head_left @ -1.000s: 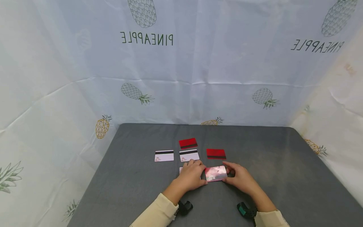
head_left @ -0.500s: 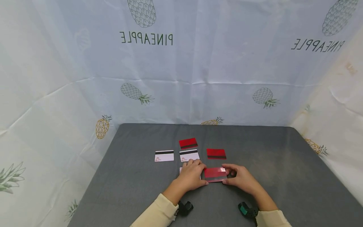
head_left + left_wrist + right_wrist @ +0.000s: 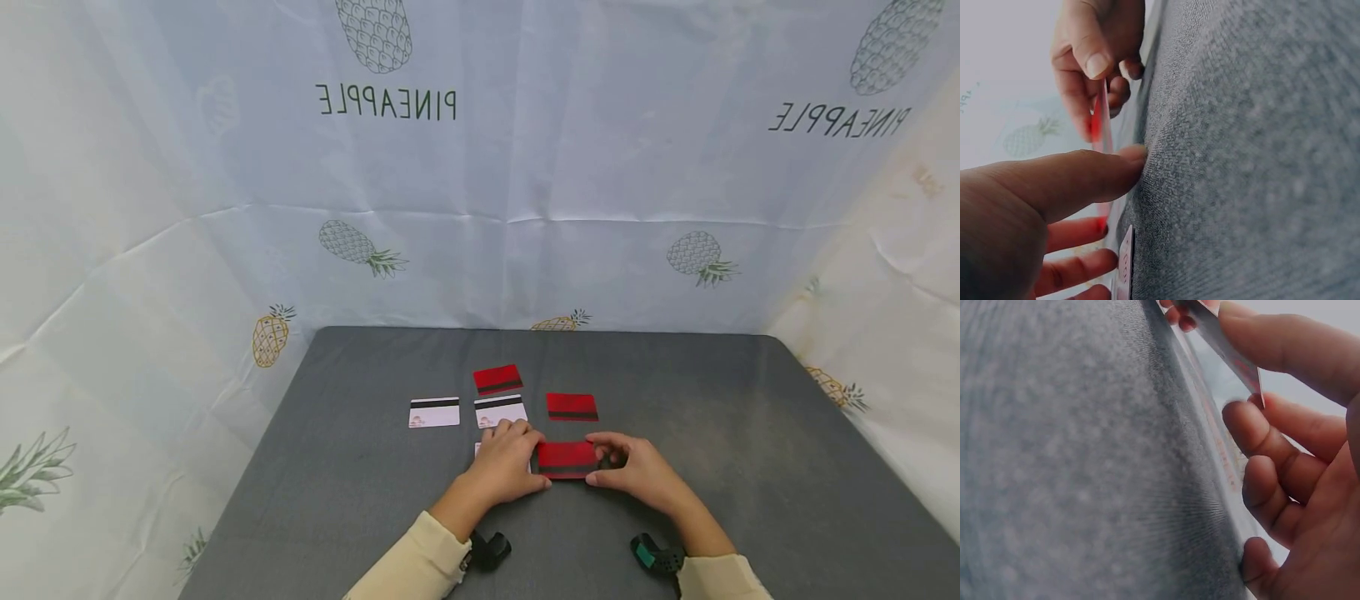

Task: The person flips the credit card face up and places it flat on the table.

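Note:
A red card (image 3: pixel 566 458) with a dark stripe spans the space between the two hands, slightly raised off the table. My right hand (image 3: pixel 637 475) pinches its right end, thumb at the near edge and index finger at the far edge. At the left end, my left hand (image 3: pixel 502 467) holds the card between thumb and index finger. The left wrist view shows the card edge-on (image 3: pixel 1097 125), partly behind the left thumb. Under the left hand lies a white card (image 3: pixel 1125 262), mostly covered in the head view.
On the grey table (image 3: pixel 337 500), two striped white cards, a left one (image 3: pixel 434 412) and a middle one (image 3: pixel 500 412), lie beyond the hands. A red card (image 3: pixel 498 379) lies at the back and another red card (image 3: pixel 572 407) lies to its right. A pineapple-print cloth (image 3: pixel 600 167) hangs behind.
The held red card has tilted, so the bright glare on it has gone and its red face and stripe show. It has shifted slightly left; the hands stay nearly in place.

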`<state>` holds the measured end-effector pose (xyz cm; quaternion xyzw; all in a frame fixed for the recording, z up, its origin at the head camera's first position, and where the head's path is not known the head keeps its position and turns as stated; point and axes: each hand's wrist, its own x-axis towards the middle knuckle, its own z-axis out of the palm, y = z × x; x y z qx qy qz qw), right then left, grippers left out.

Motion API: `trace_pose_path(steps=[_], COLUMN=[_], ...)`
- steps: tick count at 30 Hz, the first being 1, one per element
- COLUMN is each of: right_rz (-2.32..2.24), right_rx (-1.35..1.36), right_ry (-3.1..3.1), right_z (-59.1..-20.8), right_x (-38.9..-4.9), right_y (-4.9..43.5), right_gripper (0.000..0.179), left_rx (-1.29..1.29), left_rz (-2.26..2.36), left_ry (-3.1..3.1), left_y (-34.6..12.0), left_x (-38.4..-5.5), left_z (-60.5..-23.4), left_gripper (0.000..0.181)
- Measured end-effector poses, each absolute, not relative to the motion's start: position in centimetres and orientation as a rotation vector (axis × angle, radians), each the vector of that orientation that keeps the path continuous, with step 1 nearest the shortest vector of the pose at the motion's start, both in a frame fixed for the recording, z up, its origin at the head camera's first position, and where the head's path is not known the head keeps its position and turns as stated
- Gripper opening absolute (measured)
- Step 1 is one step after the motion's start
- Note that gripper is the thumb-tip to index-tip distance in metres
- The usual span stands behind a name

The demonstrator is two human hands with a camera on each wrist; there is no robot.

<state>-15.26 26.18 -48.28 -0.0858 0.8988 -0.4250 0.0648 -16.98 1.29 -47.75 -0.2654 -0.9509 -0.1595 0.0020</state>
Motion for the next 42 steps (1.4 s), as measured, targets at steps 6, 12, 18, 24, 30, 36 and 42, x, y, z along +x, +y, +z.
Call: trace_pose_path(steps=[6, 12, 18, 24, 30, 36, 42], right_rz=[-1.076, -0.910, -0.818, -0.765, -0.759, -0.768, -0.897], right_rx=[-0.490, -0.686, -0.746, -0.748, -0.777, -0.775, -0.728], right_ry=[2.965, 3.124, 3.174, 3.204, 3.198, 3.204, 3.177], right_z=[-48.5, -48.2, -47.6, -47.5, -47.6, -47.6, -47.7], right_x=[-15.0, -14.7, -14.3, -14.2, -14.1, -14.1, -14.2], right_y=[25.7, 24.6, 23.2, 22.5, 22.2, 22.2, 22.2], right_gripper=[0.068, 0.063, 0.060, 0.062, 0.062, 0.061, 0.061], left_rx=[-0.815, -0.836, -0.866, -0.887, -0.905, -0.896, -0.876], left_rz=[-0.554, -0.517, -0.514, -0.521, -0.510, -0.525, -0.561], left_ry=[-2.925, -2.913, -2.875, -2.826, -2.814, -2.830, -2.857], left_y=[1.3, 1.8, 2.1, 2.2, 2.2, 2.1, 1.8], left_x=[-16.9, -16.5, -16.2, -16.2, -16.2, -16.3, -16.4], left_z=[-47.5, -46.9, -46.7, -46.7, -46.7, -47.0, -47.1], left_gripper=[0.053, 0.054, 0.053, 0.051, 0.051, 0.059, 0.075])
